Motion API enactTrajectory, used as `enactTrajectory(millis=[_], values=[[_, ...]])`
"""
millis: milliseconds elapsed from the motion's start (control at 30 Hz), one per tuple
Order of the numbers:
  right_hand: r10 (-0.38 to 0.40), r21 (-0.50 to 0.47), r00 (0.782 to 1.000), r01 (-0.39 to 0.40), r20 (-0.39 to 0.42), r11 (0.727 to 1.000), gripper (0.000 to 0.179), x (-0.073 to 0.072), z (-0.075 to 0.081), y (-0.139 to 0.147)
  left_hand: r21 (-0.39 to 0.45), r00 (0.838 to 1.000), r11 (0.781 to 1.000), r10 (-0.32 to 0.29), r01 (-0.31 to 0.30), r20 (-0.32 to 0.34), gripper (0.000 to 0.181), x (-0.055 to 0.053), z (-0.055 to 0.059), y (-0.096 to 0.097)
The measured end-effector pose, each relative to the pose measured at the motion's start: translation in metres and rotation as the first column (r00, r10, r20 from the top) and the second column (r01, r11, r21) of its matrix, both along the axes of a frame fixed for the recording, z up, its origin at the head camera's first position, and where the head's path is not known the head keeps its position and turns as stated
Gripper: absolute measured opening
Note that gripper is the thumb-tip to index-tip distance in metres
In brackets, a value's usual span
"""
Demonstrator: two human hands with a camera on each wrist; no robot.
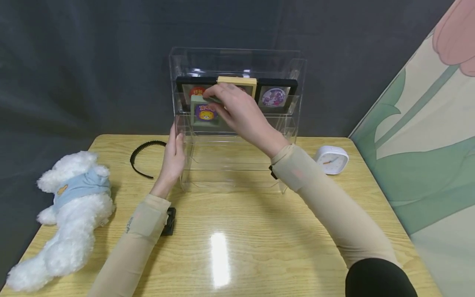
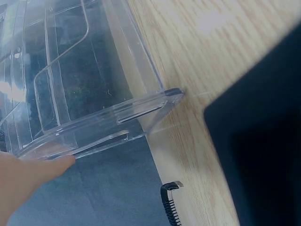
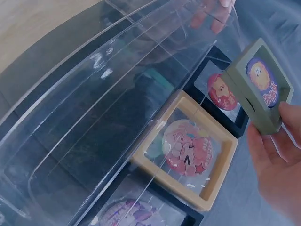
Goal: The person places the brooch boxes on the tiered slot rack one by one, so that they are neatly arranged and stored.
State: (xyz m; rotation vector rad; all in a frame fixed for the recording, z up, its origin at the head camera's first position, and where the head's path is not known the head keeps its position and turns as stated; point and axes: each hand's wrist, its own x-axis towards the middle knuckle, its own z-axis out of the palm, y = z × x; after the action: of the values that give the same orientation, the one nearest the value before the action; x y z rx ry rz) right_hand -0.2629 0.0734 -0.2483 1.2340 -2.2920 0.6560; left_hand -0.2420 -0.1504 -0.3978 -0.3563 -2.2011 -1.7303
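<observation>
A clear acrylic tiered rack [image 1: 237, 154] stands on the table. My left hand [image 1: 174, 154] holds the rack's left side, and its thumb [image 2: 59, 165] lies along the clear edge. With fingertips and thumb, my right hand [image 1: 241, 109] pinches a green display frame [image 1: 193, 117] by its side. A round badge with a yellow cartoon face [image 3: 261, 75] shows inside this frame. It is held in front of the upper tier, partly covering a black frame [image 1: 182, 88] with a red badge. Beside that sit a cream frame [image 1: 237, 79] and another black frame [image 1: 273, 95].
A white plush toy [image 1: 83, 206] in a blue top lies at the left. Near the rack's left side is a black toothed headband [image 1: 139, 152]. A white clock [image 1: 332, 160] stands at the right. A dark curtain [image 1: 111, 74] hangs behind the table [image 1: 241, 222].
</observation>
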Motion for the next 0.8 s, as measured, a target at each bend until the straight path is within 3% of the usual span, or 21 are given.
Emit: enactTrajectory(millis=[367, 800], values=[[-0.049, 0.018, 0.998, 0.048, 0.048, 0.999, 0.026, -0.019, -0.004, -0.022, -0.002, 1.0, 1.0, -0.022, 0.022, 0.01, 0.058, -0.001, -0.001, 0.002], [-0.089, 0.116, 0.992, 0.079, 0.091, 0.99, 0.026, -0.027, -0.019, -0.03, -0.001, 1.0, 1.0, -0.024, 0.024, -0.013, 0.057, 0.0, 0.0, 0.005]])
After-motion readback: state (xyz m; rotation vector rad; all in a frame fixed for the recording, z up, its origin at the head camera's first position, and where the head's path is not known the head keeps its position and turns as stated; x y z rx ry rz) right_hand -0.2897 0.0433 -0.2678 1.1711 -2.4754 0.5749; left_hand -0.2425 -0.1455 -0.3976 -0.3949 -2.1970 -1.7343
